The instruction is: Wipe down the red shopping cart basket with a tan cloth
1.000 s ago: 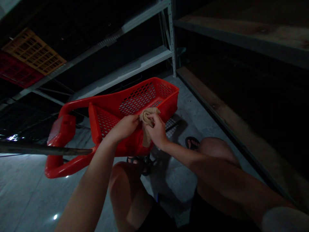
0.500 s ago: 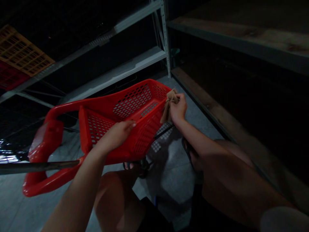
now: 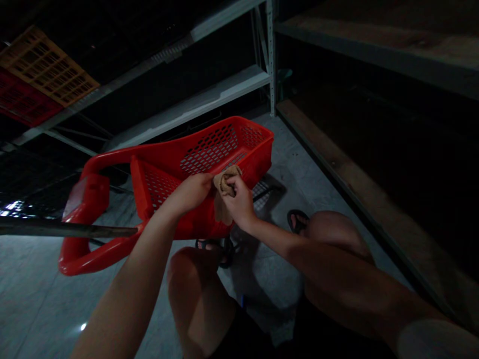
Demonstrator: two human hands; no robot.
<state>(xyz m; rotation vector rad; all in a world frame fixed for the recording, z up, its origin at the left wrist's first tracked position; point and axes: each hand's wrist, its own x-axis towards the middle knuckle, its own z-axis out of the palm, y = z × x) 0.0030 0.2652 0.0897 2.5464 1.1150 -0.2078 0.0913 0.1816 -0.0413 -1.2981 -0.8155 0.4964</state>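
Observation:
A red plastic shopping cart [image 3: 262, 154] with perforated sides stands in front of me, its handle loop at the left. My right hand [image 3: 239, 199] grips a crumpled tan cloth [image 3: 226, 182] against the near top rim, around the middle of that side. Just left of the cloth, my left hand [image 3: 194, 192] is closed over the same rim, its fingertips partly hidden behind the edge.
Metal shelving [image 3: 239, 87] runs behind the cart, with a yellow crate [image 3: 52, 65] and a red crate [image 3: 28, 99] at the upper left. A wooden-edged shelf [image 3: 337, 164] lines the right. A pole [image 3: 67, 229] crosses the cart's handle.
My right hand and the cloth have moved left along the near rim, from the cart's far end to beside my left hand. The view has shifted slightly.

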